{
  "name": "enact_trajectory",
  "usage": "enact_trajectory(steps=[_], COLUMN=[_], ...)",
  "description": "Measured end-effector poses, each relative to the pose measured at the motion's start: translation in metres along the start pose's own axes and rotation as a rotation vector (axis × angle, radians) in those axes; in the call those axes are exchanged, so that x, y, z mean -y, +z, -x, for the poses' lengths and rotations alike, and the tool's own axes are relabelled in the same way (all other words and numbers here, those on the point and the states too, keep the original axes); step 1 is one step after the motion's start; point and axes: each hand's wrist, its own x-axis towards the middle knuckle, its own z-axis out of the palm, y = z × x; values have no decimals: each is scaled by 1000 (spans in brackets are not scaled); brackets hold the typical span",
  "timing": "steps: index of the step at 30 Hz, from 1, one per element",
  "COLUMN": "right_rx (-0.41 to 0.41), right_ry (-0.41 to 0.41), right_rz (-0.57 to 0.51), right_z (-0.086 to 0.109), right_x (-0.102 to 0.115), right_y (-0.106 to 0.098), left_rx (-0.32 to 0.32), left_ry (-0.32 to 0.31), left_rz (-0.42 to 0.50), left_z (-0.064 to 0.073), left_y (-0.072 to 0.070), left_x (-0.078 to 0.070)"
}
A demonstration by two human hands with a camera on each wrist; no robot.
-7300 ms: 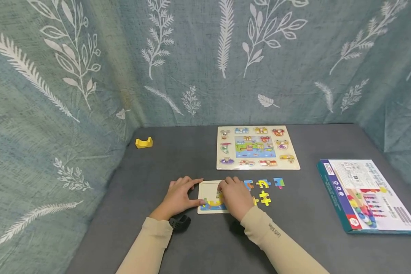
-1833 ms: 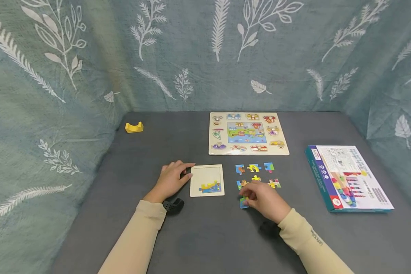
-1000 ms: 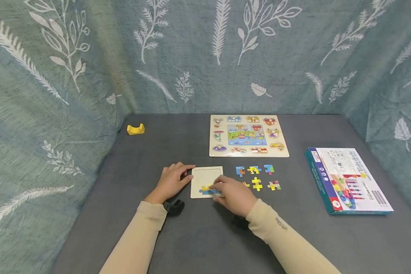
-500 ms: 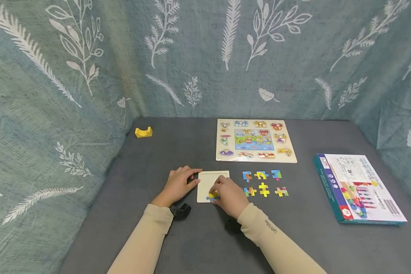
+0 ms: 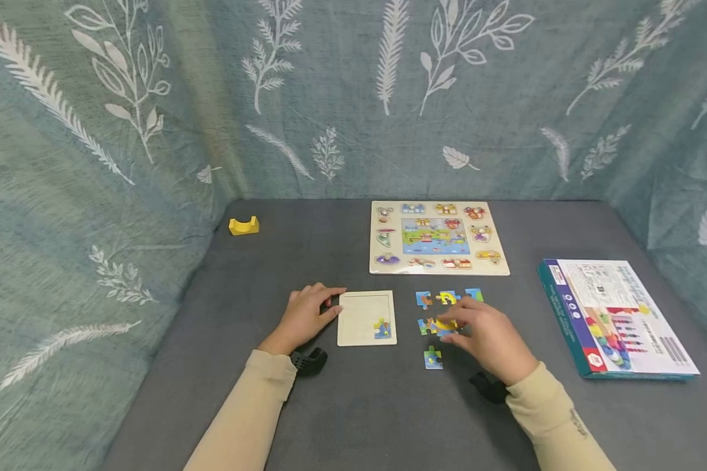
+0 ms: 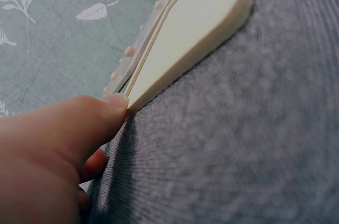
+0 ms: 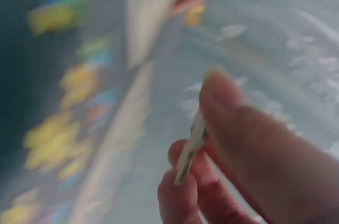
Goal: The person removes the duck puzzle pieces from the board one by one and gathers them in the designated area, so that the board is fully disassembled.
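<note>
A square wooden puzzle tray (image 5: 357, 318) lies flat on the grey table, one yellow-and-blue jigsaw piece (image 5: 382, 328) in its lower right corner. My left hand (image 5: 303, 317) rests at its upper left, thumb (image 6: 111, 105) touching the corner of the rim. To the right, my right hand (image 5: 488, 335) pinches another yellow-and-blue jigsaw piece (image 5: 446, 325) between thumb and fingers, over the loose pieces. The right wrist view shows that held piece (image 7: 192, 147) edge-on. A green-and-blue piece (image 5: 433, 358) lies alone just below the others. Some loose pieces are partly hidden by the hand.
Loose pieces include an orange-and-blue one (image 5: 424, 299) and a yellow arched one (image 5: 448, 297). Behind them lies a wooden knob puzzle board (image 5: 380, 268). A boxed set (image 5: 618, 320) sits at right; a yellow block (image 5: 244, 226) stands at far left. Leaf-patterned cloth (image 5: 353, 150) hangs behind.
My right hand has lifted a piece out of the tray and carried it right to the loose ones. The lone green-and-blue piece now shows, uncovered by the sleeve. My left hand stays put.
</note>
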Motion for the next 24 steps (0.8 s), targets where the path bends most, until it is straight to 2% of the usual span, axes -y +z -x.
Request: enact_trajectory(steps=[5,8,12,17,21,24], right_rx=[106,100,75,94,9,-66], right_ry=[14,-37,-79,-91,-54,-27], right_rz=[8,-3,10,32,33,7], right_z=[31,37,36,36,26,6], right_x=[-24,-31,-34,-36,-21,-1], right_y=[2,9,14,13,0,-4], left_rx=[-19,-23,-14,2,9,3], left_ry=[2,-5,-17,-28,-26,-11], left_rz=[9,13,14,17,12,13], left_z=[3,4,3,2,1,-1], left_y=[-3,-5,-4,1,2,1], left_x=[2,3,3,2,2,0])
